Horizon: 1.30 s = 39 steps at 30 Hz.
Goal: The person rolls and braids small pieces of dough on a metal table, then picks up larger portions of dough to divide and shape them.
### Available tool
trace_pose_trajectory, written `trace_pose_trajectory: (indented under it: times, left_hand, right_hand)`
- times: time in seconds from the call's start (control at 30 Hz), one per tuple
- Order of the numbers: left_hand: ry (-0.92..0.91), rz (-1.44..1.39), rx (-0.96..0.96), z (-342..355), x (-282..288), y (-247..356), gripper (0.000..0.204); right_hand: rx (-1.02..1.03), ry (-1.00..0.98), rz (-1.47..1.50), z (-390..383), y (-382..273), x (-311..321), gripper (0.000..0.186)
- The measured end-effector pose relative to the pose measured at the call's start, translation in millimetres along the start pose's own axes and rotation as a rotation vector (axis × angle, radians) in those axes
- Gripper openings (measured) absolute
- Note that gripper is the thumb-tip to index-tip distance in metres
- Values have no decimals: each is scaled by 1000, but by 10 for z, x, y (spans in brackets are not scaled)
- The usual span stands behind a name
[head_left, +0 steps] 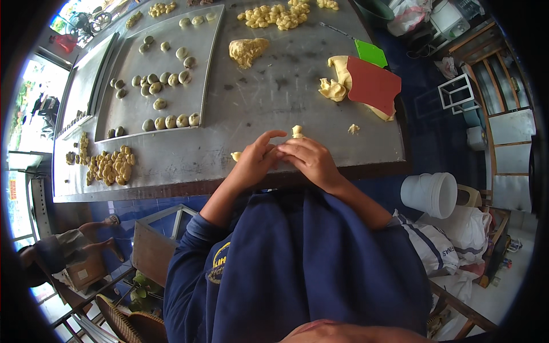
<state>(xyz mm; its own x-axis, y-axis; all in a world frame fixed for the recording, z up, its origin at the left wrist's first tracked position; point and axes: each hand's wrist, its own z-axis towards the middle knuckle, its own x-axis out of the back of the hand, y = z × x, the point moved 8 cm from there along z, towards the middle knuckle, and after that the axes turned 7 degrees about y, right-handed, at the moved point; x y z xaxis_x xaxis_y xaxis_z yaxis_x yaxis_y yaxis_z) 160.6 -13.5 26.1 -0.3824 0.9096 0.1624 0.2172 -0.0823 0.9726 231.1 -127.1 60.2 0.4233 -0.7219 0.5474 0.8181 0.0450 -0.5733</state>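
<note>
My left hand (255, 158) and my right hand (311, 162) meet at the table's near edge. Their fingertips press together, and the left index finger sticks out above. Whatever they pinch is hidden behind the fingers. Just beyond the right hand sits a small pale-yellow dough piece (297, 131). A second dough bit (235, 155) lies against the outer side of my left hand. Off to the right is a dough crumb (353, 130). Farther back, a large dough lump (333, 89) lies partly under a red scraper (374, 86), with a green scraper (370, 53) behind it.
On the metal table (269, 100), a tray (189, 68) at the left holds rows of round greenish-brown balls (170, 122). Yellow pieces (111, 166) are heaped at the near left, more (280, 17) at the back. White buckets (437, 194) stand right; a person (63, 251) is at the lower left.
</note>
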Motion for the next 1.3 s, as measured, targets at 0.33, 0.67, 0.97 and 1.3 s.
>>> trace_pose_trajectory:
  times: [0.33, 0.67, 0.97, 1.3]
  left_hand:
    - [378, 331, -289, 58, 223, -18, 17]
    - [289, 327, -221, 21, 238, -25, 26]
    - [-1, 140, -65, -24, 12, 11, 30]
    - [280, 476, -538, 28, 183, 81, 14]
  right_hand:
    - [-914, 24, 1140, -298, 448, -77, 17]
    - [-384, -108, -71, -449, 398, 110, 33]
    - [-83, -37, 27, -24, -41, 60, 33]
    - [-1002, -47, 1202, -295, 307, -179, 8]
